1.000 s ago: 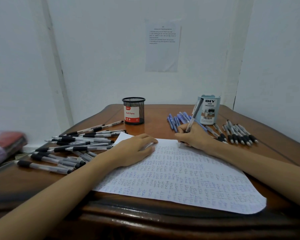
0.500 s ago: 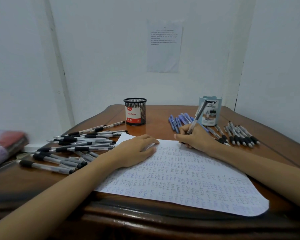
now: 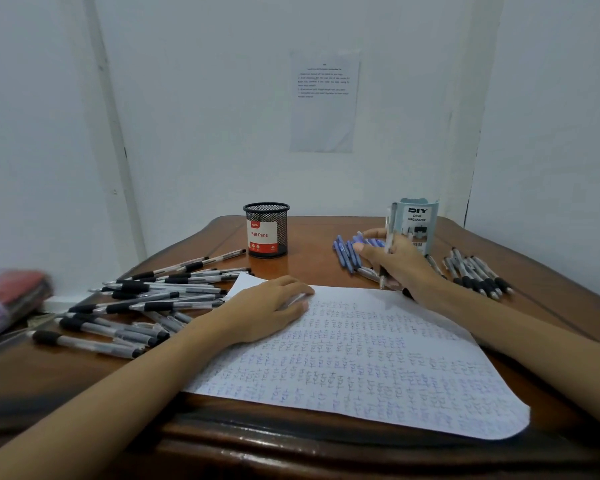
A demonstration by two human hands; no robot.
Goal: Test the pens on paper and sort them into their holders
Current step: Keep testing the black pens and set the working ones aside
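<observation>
Head view, the only one I have: one wooden table (image 3: pixel 312 261), one sheet of paper (image 3: pixel 378 362) lying near its front edge and covered in rows of small blue pen marks. Two holders stand at the back, well apart: one black mesh cup (image 3: pixel 266 230) labelled "Ball Pens" at centre, and one pale blue desk organizer (image 3: pixel 417 220) to the right. I count three groups of loose pens. The left pile (image 3: pixel 146 299), black-gripped, holds more than twenty, too overlapped for an exact figure. The blue pens (image 3: pixel 343 252) lie between the two holders; I can make out at least four, the rest being hidden by the hand. The right row (image 3: pixel 478 273), black-gripped, numbers roughly eight. The left hand (image 3: pixel 271 306) lies flat on the paper's far left corner, fingers relaxed, pressing it down. The right hand (image 3: pixel 400 268) pinches one pen (image 3: pixel 389 237) nearly upright, tip down at the paper's far edge; I cannot tell whether the tip touches. One printed notice (image 3: pixel 324 102) hangs on the wall.
</observation>
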